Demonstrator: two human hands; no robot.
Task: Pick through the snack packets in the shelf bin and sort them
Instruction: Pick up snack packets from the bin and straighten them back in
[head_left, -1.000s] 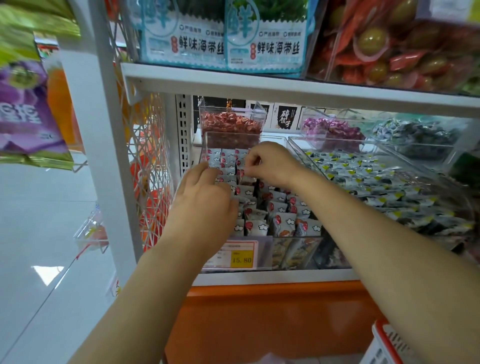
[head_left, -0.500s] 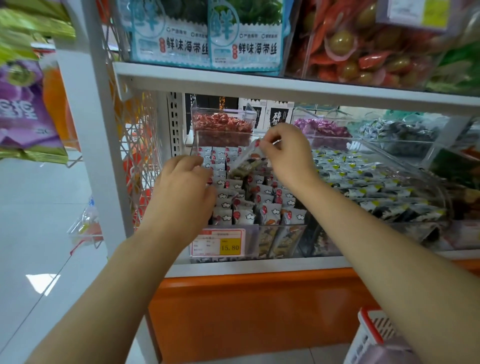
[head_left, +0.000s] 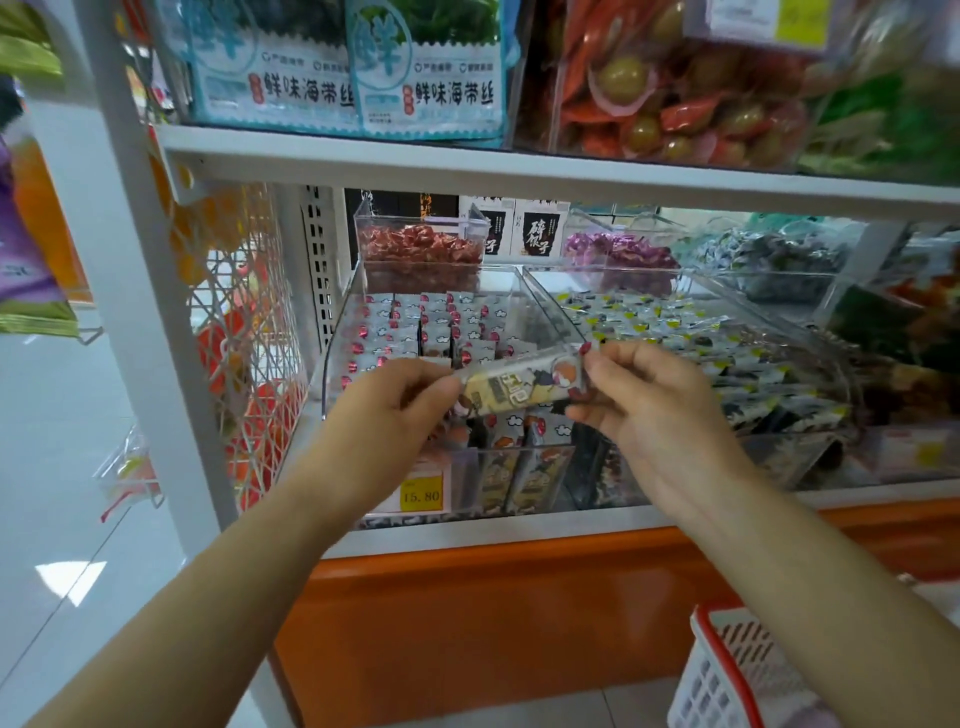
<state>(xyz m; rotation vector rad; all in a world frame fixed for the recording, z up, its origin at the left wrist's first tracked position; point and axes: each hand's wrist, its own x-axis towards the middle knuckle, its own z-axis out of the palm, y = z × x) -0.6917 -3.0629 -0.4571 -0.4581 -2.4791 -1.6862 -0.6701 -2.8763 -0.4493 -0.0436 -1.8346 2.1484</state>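
The white metal shelf (head_left: 519, 526) stands on an orange base panel (head_left: 493, 613) above a pale tiled floor (head_left: 57, 457). An upper shelf (head_left: 519, 171) overhangs it and carries blue seaweed packs (head_left: 426, 78). A clear shelf bin (head_left: 332, 364) occupies the left front corner of the shelf, filled with upright rows of snack packets (head_left: 415, 325). The held packet (head_left: 519, 387) is raised above the bin's front end, roughly level. The left hand (head_left: 395, 400) pinches its left end and the right hand (head_left: 649, 410) pinches its right end. A yellow price tag (head_left: 422, 496) on the bin's front wall is partly covered by the left wrist. A neighbouring bin (head_left: 779, 452) adjoins on the right. A smaller bin of red sweets (head_left: 421, 278) stands toward the rear edge. A wire mesh panel (head_left: 234, 312) closes the left side. A red-rimmed basket (head_left: 727, 670) sits below the right forearm.
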